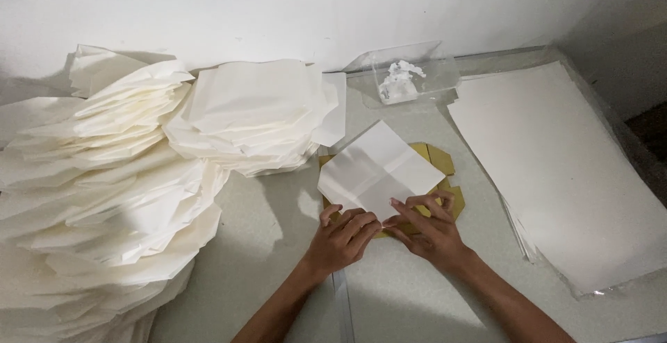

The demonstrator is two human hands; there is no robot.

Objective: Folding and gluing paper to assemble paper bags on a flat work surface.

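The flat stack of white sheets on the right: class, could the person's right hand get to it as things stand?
Probably yes. The right hand rests on the folded paper over the yellow template, and only bare table lies between it and the stack of sheets. Nothing blocks the way.

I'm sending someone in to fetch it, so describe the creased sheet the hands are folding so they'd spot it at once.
Between the heaps of folded white paper on the left and the flat stack of large sheets on the right, find the yellow template on the table. The creased sheet lies on it, under the left hand and right hand. It alone is single, turned cornerwise and crossed by fold lines.
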